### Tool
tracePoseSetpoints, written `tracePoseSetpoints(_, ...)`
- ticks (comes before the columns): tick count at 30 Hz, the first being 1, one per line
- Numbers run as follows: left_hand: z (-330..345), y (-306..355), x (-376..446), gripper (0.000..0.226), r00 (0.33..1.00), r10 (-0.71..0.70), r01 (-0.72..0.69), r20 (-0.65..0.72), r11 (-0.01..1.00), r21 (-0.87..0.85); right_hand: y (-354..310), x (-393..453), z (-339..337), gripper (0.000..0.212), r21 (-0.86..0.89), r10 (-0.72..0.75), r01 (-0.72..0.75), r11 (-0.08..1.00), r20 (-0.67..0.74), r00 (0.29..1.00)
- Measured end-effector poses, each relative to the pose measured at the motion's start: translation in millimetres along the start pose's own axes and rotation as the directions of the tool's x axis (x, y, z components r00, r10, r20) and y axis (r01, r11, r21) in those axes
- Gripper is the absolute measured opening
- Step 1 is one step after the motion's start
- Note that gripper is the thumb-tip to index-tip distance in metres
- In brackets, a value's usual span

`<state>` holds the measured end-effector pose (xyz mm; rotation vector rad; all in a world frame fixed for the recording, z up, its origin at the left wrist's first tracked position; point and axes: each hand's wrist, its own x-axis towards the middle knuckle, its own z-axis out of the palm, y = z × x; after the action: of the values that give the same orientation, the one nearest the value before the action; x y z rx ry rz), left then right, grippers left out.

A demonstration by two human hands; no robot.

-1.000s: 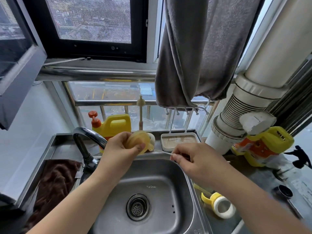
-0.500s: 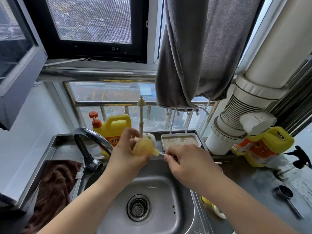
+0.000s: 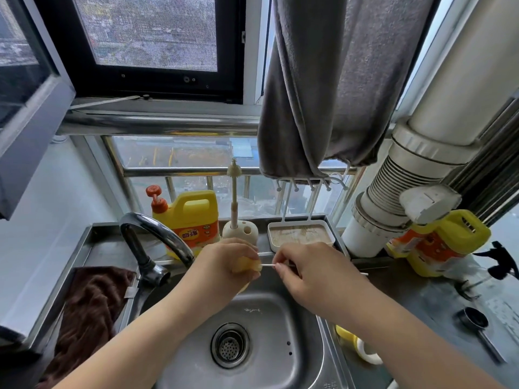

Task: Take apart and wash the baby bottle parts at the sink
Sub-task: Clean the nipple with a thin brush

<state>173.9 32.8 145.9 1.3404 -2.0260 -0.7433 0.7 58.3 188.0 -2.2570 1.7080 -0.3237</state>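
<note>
Over the sink (image 3: 303, 332), the left hand (image 3: 222, 269) wraps its grip around a yellowish bottle part (image 3: 248, 266), probably the teat. The right hand (image 3: 311, 269) pinches a thin white stick (image 3: 268, 265), tip at the part's opening. Next: careful threading and twisting inside.

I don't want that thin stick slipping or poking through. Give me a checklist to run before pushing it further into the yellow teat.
1. Left hand grips the yellow teat: ok.
2. Right hand pinches the thin stick: ok.
3. Stick tip meets the teat's end: ok; how deep it sits: cannot tell.
4. Work held over the sink, so drops land inside: ok.
5. Faucet running for rinsing: not ok, no water visible.
6. Teat already clean inside: cannot tell.
</note>
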Motion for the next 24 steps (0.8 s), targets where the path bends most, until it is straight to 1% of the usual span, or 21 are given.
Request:
tracePoseSetpoints(2,1.0,0.3,-1.2,0.014,1.000,0.019,-0.018,-0.019,0.998,0.055,1.1,-0.2,0.2,0.019,-0.009,-0.012,0.012,1.000,-0.021,1.000)
tracePoseSetpoints(4,2.9,1.9,-3.0,0.016,0.998,0.059,-0.056,-0.022,0.989,0.139,1.4,-0.6,-0.4,0.018,-0.021,-0.021,0.021,1.000,-0.038,0.999)
tracePoseSetpoints(5,3.6,2.5,-3.5,0.017,0.998,0.063,-0.059,-0.019,0.986,0.155,1.2,-0.7,-0.4,0.019,-0.028,-0.026,0.025,0.999,-0.040,0.999)
tracePoseSetpoints(11,9.7,8.0,0.0,0.014,0.998,0.042,-0.040,-0.046,0.999,0.036,-4.2,4.3,9.2,0.016,-0.022,-0.046,0.045,0.999,-0.047,0.998)
tracePoseSetpoints(16,6.2,0.5,1.6,0.010,0.999,-0.014,0.018,-0.046,0.998,0.068,4.3,2.2,0.2,0.016,0.022,-0.039,0.040,0.999,-0.051,0.998)
tracePoseSetpoints(18,6.6,1.6,2.0,0.008,0.999,0.007,-0.005,-0.033,0.997,0.075,5.7,2.8,-1.0,0.016,0.028,-0.043,0.044,0.999,-0.063,0.997)
tracePoseSetpoints(21,9.9,4.4,3.2,0.005,0.996,0.089,-0.089,-0.001,0.991,0.097,0.7,4.9,6.2,0.016,0.020,-0.056,0.057,0.998,-0.048,0.997)
tracePoseSetpoints(24,7.0,-2.5,3.9,0.007,0.997,0.077,-0.078,0.020,0.990,0.113,3.2,3.9,3.0,0.016,-0.003,-0.059,0.059,0.998,-0.050,0.997)
